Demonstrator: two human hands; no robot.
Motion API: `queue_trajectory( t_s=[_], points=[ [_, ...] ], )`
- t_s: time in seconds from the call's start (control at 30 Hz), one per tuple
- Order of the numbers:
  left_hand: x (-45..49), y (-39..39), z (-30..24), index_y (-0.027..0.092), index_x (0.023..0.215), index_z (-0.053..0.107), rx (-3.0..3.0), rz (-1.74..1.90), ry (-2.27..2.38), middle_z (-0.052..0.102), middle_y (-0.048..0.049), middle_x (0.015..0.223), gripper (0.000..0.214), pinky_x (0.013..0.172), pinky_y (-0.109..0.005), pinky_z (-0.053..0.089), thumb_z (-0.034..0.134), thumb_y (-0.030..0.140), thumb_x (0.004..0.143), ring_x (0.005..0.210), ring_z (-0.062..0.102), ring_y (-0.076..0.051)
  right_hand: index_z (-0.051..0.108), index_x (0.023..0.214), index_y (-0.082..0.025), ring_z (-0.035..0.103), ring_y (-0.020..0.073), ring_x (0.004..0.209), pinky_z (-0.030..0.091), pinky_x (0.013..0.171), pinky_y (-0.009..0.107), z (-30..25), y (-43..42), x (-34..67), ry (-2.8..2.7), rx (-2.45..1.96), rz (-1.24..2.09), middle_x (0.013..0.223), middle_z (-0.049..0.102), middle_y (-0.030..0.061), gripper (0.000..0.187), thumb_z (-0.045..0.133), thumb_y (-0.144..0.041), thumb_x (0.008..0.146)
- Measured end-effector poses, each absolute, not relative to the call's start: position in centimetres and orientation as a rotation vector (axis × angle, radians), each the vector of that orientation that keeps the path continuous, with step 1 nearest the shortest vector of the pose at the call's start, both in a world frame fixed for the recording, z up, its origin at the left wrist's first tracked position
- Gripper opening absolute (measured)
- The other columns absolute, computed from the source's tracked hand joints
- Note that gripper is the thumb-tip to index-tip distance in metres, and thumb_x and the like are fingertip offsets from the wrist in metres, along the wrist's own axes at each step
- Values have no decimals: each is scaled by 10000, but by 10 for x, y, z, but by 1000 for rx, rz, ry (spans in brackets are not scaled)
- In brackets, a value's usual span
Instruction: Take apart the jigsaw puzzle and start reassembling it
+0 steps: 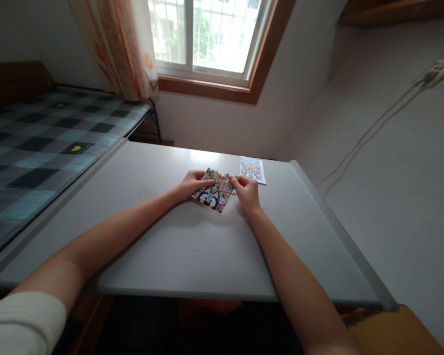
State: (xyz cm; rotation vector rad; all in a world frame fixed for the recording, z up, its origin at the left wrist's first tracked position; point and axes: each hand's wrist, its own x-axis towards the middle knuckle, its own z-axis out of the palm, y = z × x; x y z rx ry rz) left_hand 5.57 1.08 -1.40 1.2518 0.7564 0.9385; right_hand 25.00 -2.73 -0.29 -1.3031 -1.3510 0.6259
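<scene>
A colourful jigsaw puzzle (216, 193), partly joined and with a blue cartoon dog's face near its lower edge, is held tilted above the table. My left hand (193, 184) grips its left side, thumb on top and fingers underneath. At its upper right edge, my right hand (246, 191) pinches with thumb and forefinger; a small puzzle piece seems to be between them, mostly covered by the fingertips. Just behind my right hand lies a printed picture sheet (252, 169) in similar colours, flat on the table.
The white table (177, 251) has a raised grey edge strip on its right side. A bed with a checked mattress (70, 123) adjoins its left. Beyond are a window (210, 39) and a curtain (122, 49). Cables (373, 125) hang along the right wall from a socket.
</scene>
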Motion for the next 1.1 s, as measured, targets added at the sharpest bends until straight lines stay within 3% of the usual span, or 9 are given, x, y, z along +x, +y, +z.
queue_trajectory(
  t_s=[0.1, 0.23, 0.37, 0.5, 0.73, 0.9, 0.97, 1.1],
  points=[
    [56, 11, -14, 101, 912, 703, 1253, 945, 757, 732, -89, 855, 455, 670, -314, 556, 838, 395, 592, 715, 679, -201, 432, 458, -201, 322, 91, 494, 299, 466, 245, -4, -25, 251, -1359, -1305, 620, 465, 359, -40, 522, 637, -620, 691],
    [56, 11, -14, 98, 918, 705, 1248, 939, 742, 734, -90, 866, 456, 686, -321, 558, 841, 383, 589, 720, 679, -199, 585, 549, -186, 407, 107, 498, 347, 493, 255, -6, -24, 252, -1269, -1293, 720, 503, 484, -22, 439, 634, -594, 702],
    [56, 12, -15, 97, 896, 705, 1264, 928, 739, 735, -86, 863, 420, 694, -311, 552, 838, 364, 600, 720, 678, -192, 685, 672, -187, 518, 147, 586, 424, 608, 292, -1, -29, 253, -1453, -1319, 473, 643, 613, 26, 333, 619, -500, 764],
    [57, 10, -15, 98, 899, 702, 1296, 926, 718, 735, -90, 879, 416, 705, -319, 554, 832, 368, 611, 740, 680, -200, 705, 709, -194, 548, 157, 623, 441, 655, 307, 2, -31, 252, -1509, -1324, 342, 706, 641, 44, 301, 598, -461, 798],
    [58, 6, -12, 93, 932, 700, 1345, 923, 710, 731, -94, 895, 454, 720, -338, 558, 818, 402, 620, 757, 679, -208, 680, 670, -168, 527, 143, 563, 414, 564, 277, -11, -21, 252, -1176, -1317, 734, 613, 630, 17, 310, 679, -478, 686],
    [59, 8, -12, 90, 853, 697, 1463, 936, 779, 722, -73, 820, 406, 665, -302, 549, 802, 413, 630, 716, 666, -194, 699, 731, -187, 574, 176, 629, 435, 640, 311, -8, -25, 255, -1456, -1386, 453, 707, 656, 50, 242, 638, -419, 761],
    [59, 9, -13, 89, 921, 692, 1509, 942, 796, 716, -69, 802, 440, 640, -288, 546, 795, 408, 636, 699, 662, -187, 704, 762, -192, 574, 177, 653, 439, 670, 314, -6, -28, 256, -1582, -1405, 314, 750, 652, 57, 228, 601, -391, 805],
    [60, 11, -15, 130, 1288, 535, 1575, 982, 847, 700, -44, 770, 742, 594, -265, 536, 798, 372, 638, 676, 661, -177, 710, 833, -195, 571, 169, 666, 436, 689, 309, -4, -29, 257, -1735, -1451, 178, 804, 629, 60, 236, 539, -353, 870]
  ],
)
